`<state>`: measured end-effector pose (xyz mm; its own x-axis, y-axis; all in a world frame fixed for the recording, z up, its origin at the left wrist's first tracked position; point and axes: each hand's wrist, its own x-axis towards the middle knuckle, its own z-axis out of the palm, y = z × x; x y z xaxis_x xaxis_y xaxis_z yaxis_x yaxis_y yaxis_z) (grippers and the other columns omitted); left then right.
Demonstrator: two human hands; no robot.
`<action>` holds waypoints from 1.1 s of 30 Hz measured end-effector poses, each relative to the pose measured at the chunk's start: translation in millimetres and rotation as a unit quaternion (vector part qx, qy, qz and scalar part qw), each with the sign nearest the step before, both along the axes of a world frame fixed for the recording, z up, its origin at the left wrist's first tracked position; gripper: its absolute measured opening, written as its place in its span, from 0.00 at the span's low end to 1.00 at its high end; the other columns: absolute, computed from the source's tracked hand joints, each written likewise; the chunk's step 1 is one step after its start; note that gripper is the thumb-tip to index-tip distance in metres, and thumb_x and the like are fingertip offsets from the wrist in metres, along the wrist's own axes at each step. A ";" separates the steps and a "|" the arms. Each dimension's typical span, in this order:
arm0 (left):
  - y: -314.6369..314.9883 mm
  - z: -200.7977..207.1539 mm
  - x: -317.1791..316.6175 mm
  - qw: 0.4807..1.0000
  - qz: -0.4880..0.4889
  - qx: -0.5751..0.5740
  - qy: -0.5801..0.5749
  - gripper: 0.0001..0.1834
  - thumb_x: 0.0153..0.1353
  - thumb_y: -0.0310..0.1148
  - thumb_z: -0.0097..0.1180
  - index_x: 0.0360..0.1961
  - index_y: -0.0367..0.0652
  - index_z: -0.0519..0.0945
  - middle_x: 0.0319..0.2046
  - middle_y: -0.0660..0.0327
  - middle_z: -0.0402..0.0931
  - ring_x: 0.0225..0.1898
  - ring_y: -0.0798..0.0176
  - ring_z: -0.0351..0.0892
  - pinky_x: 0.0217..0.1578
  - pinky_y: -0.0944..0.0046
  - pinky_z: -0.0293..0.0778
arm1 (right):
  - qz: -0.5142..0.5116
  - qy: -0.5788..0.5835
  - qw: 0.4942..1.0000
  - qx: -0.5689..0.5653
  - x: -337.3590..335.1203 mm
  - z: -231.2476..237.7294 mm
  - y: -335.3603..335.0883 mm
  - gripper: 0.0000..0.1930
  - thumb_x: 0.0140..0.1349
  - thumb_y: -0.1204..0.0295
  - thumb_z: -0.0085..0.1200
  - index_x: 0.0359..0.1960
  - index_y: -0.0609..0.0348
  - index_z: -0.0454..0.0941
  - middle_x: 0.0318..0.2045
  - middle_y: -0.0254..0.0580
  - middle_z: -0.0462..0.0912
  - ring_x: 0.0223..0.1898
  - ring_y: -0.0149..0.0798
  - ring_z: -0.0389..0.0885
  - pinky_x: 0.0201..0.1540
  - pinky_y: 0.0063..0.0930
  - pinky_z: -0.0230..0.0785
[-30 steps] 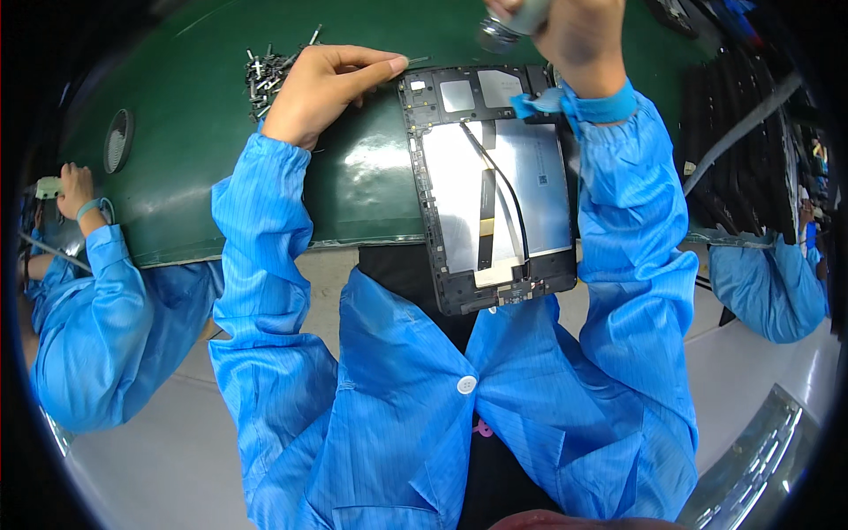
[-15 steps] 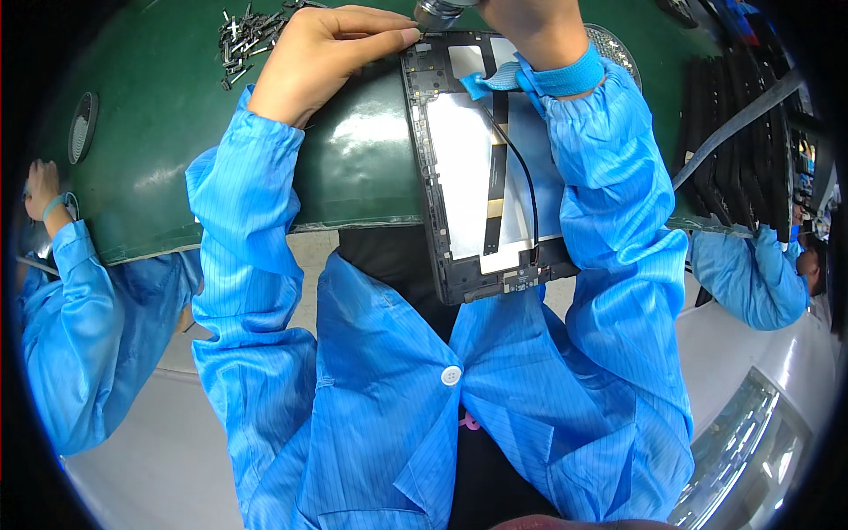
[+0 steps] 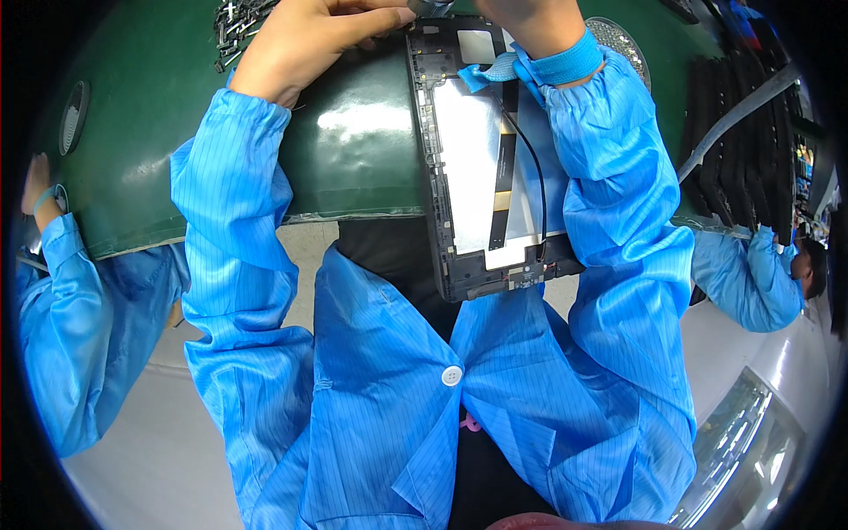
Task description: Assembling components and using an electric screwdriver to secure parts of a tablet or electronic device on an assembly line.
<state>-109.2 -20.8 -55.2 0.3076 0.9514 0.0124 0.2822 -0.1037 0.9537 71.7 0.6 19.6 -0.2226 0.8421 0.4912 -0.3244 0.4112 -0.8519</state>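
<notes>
An opened tablet, its inside facing up, lies partly on the green table and juts over the near edge. It has a black frame, silvery panels and a thin black cable. My left hand is at its far left corner, thumb and fingers pinched together; whatever they grip is too small or hidden. Right by the thumb tip, the end of a silver cylindrical tool meets that corner. My right hand is over the far part of the tablet, apparently round the tool; its fingers are cut off by the upper edge. A blue wrist strap circles that wrist.
Small black and silver parts lie heaped beyond my left hand. A round dish of tiny pieces stands right of the tablet, another dish far left. Black panels stand in a row at right. Co-workers in blue sit on both sides.
The view has shifted slightly, and both hands now sit higher in the picture, with less of the tool showing. The left hand stays at the tablet's far left corner.
</notes>
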 end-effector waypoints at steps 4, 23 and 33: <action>-5.8 21.9 12.1 0.989 0.002 -0.130 -0.066 0.09 0.63 0.25 0.66 0.42 0.32 0.88 0.29 0.60 0.85 0.29 0.72 0.79 0.33 0.72 0.74 | 0.027 0.023 0.999 0.011 1.5 -1.7 2.7 0.11 0.67 0.71 0.55 0.41 0.70 0.80 0.29 0.43 0.83 0.15 0.29 0.76 0.17 0.23 0.67; -8.6 26.8 3.8 0.994 0.022 -0.104 -0.031 0.09 0.63 0.26 0.66 0.41 0.31 0.89 0.29 0.61 0.86 0.29 0.72 0.79 0.32 0.73 0.73 | 0.025 0.001 0.999 -0.020 -9.3 -0.4 1.8 0.11 0.67 0.69 0.55 0.36 0.67 0.80 0.28 0.43 0.82 0.16 0.28 0.75 0.16 0.24 0.67; -7.1 25.2 8.8 0.994 0.002 -0.105 -0.038 0.09 0.64 0.25 0.64 0.41 0.31 0.89 0.30 0.60 0.86 0.29 0.72 0.79 0.33 0.72 0.74 | -0.037 -0.051 0.998 0.013 -10.2 -4.7 1.0 0.12 0.67 0.73 0.55 0.25 0.67 0.80 0.17 0.39 0.80 0.13 0.27 0.75 0.15 0.23 0.63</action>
<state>-100.4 -27.9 -30.0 0.3098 0.9366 -0.1634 0.2084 0.1008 0.9728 61.6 1.6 15.0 -0.2094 0.8453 0.4916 -0.2042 0.4539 -0.8674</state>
